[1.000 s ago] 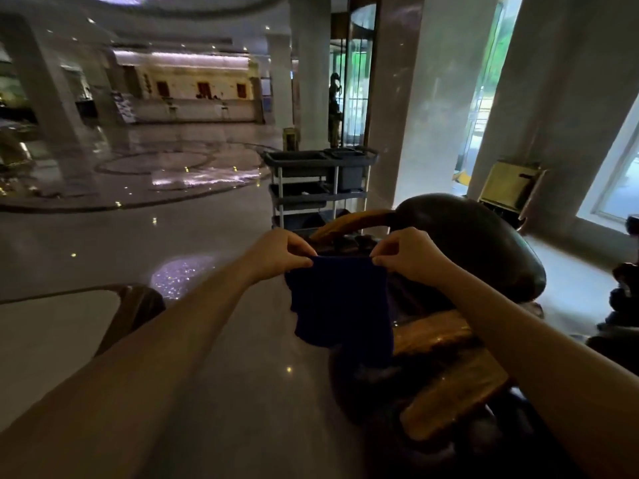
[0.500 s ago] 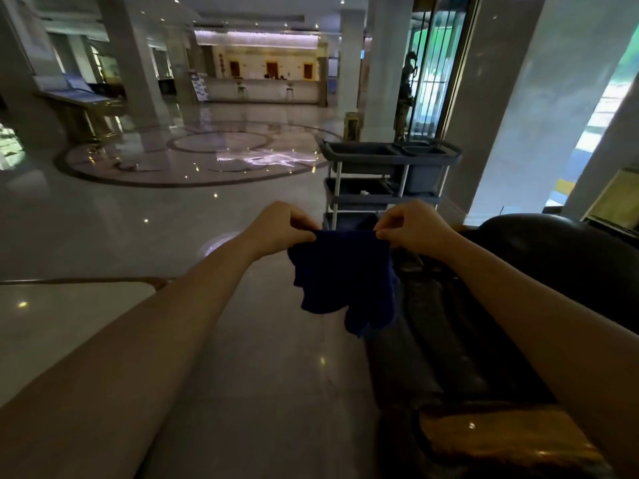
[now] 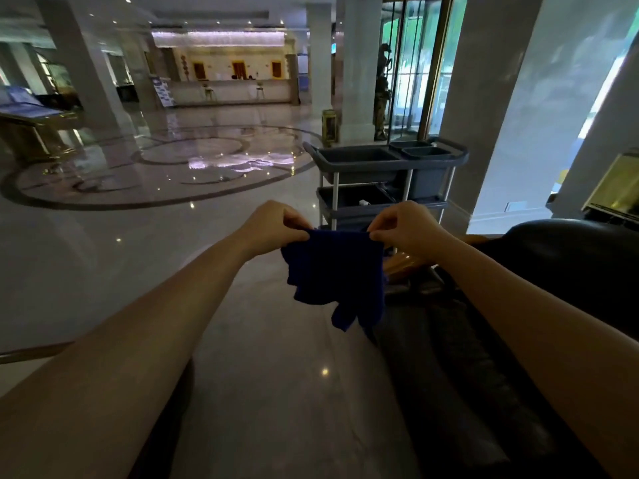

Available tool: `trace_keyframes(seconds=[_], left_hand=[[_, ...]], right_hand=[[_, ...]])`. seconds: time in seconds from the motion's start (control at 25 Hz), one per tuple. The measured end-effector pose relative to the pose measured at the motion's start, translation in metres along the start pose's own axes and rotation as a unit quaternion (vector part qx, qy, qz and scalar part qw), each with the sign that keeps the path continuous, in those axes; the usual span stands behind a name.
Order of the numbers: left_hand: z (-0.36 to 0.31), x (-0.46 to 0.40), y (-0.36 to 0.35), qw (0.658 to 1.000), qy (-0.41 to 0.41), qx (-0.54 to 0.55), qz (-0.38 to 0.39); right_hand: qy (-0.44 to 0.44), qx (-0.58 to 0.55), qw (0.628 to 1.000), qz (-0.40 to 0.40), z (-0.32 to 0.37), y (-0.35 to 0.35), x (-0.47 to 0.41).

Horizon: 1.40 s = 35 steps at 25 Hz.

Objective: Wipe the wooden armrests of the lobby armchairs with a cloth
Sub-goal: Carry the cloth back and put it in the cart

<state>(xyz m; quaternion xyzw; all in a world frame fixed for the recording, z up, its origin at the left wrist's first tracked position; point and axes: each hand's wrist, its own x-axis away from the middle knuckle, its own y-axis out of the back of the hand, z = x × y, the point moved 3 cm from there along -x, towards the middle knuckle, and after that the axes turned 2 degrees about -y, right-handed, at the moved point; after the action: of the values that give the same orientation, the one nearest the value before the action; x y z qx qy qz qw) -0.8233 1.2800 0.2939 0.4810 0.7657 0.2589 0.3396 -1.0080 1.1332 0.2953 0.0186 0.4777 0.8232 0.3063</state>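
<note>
A dark blue cloth (image 3: 337,271) hangs in the air at the centre, stretched by its top edge. My left hand (image 3: 273,223) pinches its left corner and my right hand (image 3: 404,224) pinches its right corner. Behind and below the cloth on the right sits a dark leather armchair (image 3: 567,257). A short piece of its wooden armrest (image 3: 401,262) shows just right of the cloth, under my right wrist. The cloth hangs apart from the armrest.
A grey three-shelf cleaning cart (image 3: 380,178) stands just beyond my hands. Polished marble floor (image 3: 173,236) stretches left toward a reception desk (image 3: 228,88). Pillars and a glass revolving door (image 3: 415,70) are at the back right. A brass stand (image 3: 619,191) is at the far right.
My view has lifted and swung left, so the armchair's wooden armrests have mostly dropped out of sight. Both hands keep holding the cloth spread between them.
</note>
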Motion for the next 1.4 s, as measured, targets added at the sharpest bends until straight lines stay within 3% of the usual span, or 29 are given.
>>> trace_keyframes(seconds=[0.8, 1.16, 1.4], left_hand=[[0.287, -0.448, 0.065, 1.000, 0.023, 0.000, -0.008], [0.413, -0.661, 0.108, 0.997, -0.036, -0.013, 0.061], [0.452, -0.804, 0.134, 0.991, -0.094, -0.028, 0.088]], right_hand=[[0.004, -0.019, 1.000, 0.007, -0.169, -0.078, -0.528], [-0.054, -0.002, 0.998, -0.027, -0.223, -0.107, -0.735], [-0.074, 0.033, 0.992, -0.092, -0.258, -0.088, -0.858]])
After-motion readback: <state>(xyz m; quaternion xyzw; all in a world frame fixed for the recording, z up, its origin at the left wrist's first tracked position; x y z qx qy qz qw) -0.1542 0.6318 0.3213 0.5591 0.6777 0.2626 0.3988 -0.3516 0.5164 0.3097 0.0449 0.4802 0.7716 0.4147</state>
